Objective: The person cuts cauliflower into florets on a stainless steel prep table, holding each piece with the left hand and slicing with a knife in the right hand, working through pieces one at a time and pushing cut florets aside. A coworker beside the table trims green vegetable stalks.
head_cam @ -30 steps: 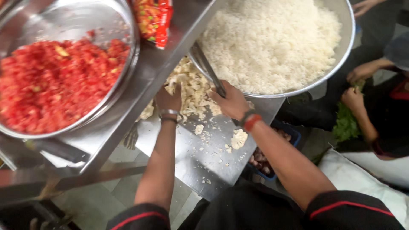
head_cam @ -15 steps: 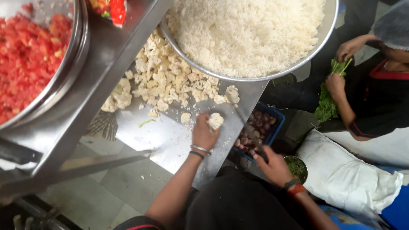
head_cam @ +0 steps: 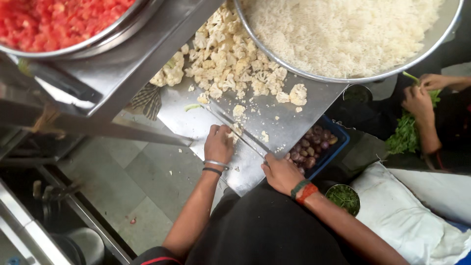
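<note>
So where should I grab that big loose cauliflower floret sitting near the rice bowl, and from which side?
Take the cauliflower floret by its bumpy crown, fingers pinching from above. It lies alone on the steel table, apart from the pile. The rice bowl rim overhangs close behind it, so probably come in from the near side.

long steel knife (head_cam: 240, 130) flat on steel table; pale cauliflower floret (head_cam: 234, 131) beneath

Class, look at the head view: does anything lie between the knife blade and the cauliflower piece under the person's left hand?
Nothing visible does. The left hand presses a small cauliflower piece on the steel table, and the knife, held by the right hand, lies right against it. The cauliflower pile sits farther back.
</note>
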